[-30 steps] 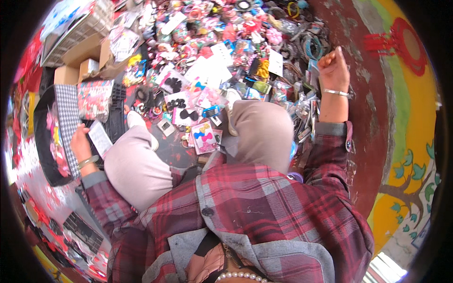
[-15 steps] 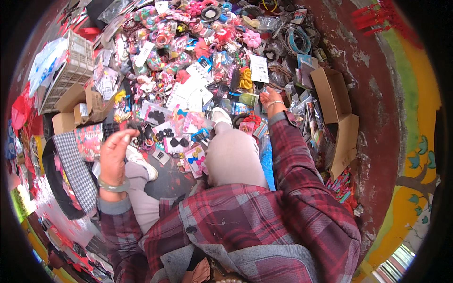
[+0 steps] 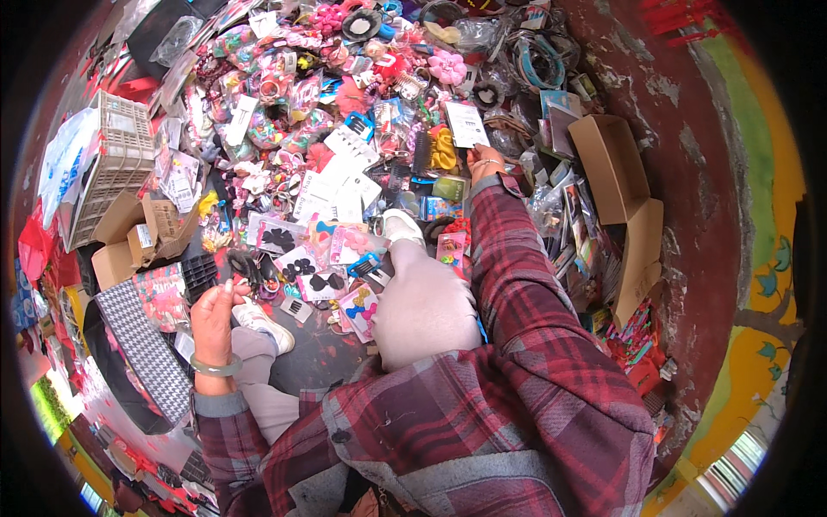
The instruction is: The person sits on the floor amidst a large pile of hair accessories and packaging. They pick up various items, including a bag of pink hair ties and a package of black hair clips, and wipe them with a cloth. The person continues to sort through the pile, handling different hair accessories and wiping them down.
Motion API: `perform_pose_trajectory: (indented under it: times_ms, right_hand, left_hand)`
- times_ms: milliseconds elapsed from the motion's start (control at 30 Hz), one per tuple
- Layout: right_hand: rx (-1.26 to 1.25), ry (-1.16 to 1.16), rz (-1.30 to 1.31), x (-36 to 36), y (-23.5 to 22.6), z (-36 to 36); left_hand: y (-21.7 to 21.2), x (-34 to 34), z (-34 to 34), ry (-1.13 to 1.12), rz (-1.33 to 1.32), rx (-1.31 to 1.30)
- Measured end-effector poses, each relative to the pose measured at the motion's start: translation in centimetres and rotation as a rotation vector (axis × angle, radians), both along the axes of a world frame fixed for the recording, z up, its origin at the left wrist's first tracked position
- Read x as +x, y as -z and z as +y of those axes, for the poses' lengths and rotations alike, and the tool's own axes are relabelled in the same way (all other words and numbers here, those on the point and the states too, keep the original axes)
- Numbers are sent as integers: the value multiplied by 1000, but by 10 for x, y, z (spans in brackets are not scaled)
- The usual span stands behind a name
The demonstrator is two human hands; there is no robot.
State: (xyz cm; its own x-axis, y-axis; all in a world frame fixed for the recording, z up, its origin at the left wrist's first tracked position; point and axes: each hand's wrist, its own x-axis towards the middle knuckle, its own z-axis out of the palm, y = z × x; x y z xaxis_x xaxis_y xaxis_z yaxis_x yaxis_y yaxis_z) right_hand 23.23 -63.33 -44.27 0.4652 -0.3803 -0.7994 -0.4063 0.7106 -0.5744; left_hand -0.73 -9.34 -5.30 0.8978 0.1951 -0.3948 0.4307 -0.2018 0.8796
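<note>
White card (image 3: 466, 125), upper centre, pinched by right hand (image 3: 487, 161), left hand (image 3: 212, 317) at centre left, fingers curled, grip unclear

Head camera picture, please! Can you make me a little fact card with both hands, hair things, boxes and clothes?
Left hand: raised, fingers curled; whether it holds anything is unclear
Right hand: at the lower edge of a white card; grip unclear
Hair things: yellow scrunchie, black bow, many more in a colourful heap
Boxes: open cardboard box on the right; plastic crate on the left
Clothes: plaid jacket, white shoes
</note>
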Motion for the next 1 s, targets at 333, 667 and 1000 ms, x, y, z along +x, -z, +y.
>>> perform_pose_trajectory:
  times_ms: [333,667,1000]
  right_hand:
    - [-700,-268,-567,-58,-180,111]
    - [-1472,-559,-1386,-139,-373,200]
    - [-1660,-773,-1808,-174,-438,254]
  left_hand:
    - [-10,-6,-4,45,-14,50]
    - [-19,-2,-39,94,34,-341]
    - [-43,15,-57,23,-120,-1209]
